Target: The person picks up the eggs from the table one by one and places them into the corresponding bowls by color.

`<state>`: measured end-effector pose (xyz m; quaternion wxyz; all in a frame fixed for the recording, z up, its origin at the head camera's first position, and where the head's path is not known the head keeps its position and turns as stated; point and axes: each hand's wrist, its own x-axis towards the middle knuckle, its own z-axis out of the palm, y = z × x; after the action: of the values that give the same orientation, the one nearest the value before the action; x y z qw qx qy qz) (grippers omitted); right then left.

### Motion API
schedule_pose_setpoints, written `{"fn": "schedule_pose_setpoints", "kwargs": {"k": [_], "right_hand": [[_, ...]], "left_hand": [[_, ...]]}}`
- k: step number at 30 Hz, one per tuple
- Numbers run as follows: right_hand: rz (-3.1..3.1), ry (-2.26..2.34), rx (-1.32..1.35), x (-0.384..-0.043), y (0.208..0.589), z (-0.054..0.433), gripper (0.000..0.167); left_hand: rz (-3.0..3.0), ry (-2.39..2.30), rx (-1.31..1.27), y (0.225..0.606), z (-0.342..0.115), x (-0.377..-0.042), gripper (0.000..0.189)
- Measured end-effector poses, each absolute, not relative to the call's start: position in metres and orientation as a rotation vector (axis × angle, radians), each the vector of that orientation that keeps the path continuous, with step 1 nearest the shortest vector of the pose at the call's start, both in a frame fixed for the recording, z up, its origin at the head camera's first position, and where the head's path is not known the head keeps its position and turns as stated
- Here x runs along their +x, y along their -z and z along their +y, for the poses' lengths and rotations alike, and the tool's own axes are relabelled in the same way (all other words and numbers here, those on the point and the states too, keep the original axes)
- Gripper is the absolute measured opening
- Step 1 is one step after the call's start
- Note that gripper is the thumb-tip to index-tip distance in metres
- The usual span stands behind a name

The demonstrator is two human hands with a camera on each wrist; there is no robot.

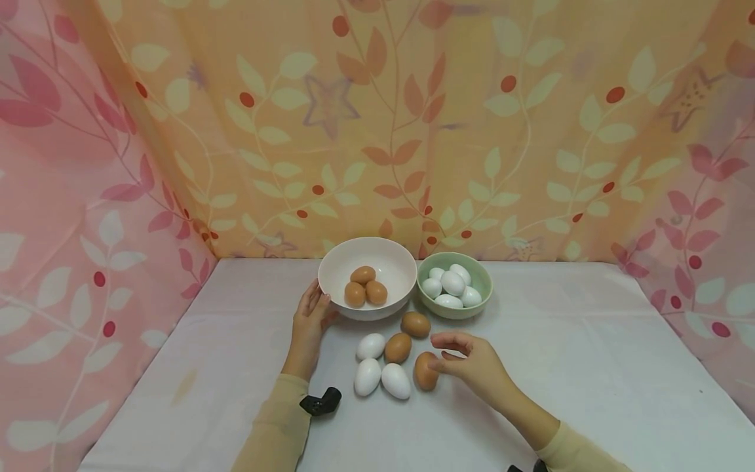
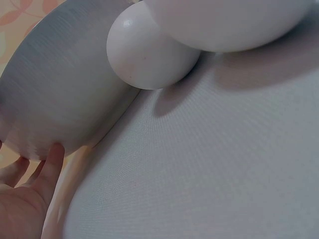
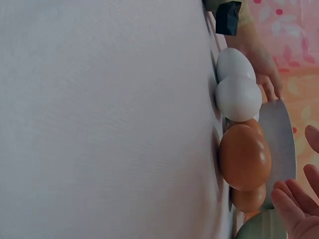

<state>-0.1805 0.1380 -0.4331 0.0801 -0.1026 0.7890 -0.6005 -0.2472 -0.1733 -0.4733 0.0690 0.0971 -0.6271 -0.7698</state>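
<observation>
My left hand [image 1: 309, 318] rests against the left outer side of a white bowl [image 1: 368, 313], thumb and fingers touching its wall. Inside that bowl lie three brown eggs [image 1: 364, 286]. My right hand [image 1: 472, 364] hovers beside the nearest brown egg [image 1: 425, 373] on the table, thumb and fingers spread apart. In the right wrist view its fingertips [image 3: 281, 199] stand apart from the brown egg [image 3: 244, 158]. Two more brown eggs [image 1: 398, 348] and three white eggs [image 1: 367, 377] lie grouped in front of the bowls.
A green bowl [image 1: 486, 298] with several white eggs [image 1: 453, 283] stands close to the white bowl's right side. White cloth covers the table [image 1: 590, 367]. A patterned curtain [image 1: 389, 131] rises behind the bowls, with pink cloth on both sides.
</observation>
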Motion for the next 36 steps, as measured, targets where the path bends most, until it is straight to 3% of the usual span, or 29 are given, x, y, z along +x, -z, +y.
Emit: {"fn": "schedule_pose_setpoints", "kwargs": {"k": [17, 36], "right_hand": [[2.394, 1.611, -0.402, -0.182, 0.442, 0.137, 0.058], [2.451, 1.498, -0.317, -0.186, 0.448, 0.128, 0.05]], "left_hand": [[-1.901, 2.309, 0.307, 0.475, -0.173, -0.246, 0.058], [-1.864, 2.346, 0.275, 0.472, -0.174, -0.247, 0.058]]}}
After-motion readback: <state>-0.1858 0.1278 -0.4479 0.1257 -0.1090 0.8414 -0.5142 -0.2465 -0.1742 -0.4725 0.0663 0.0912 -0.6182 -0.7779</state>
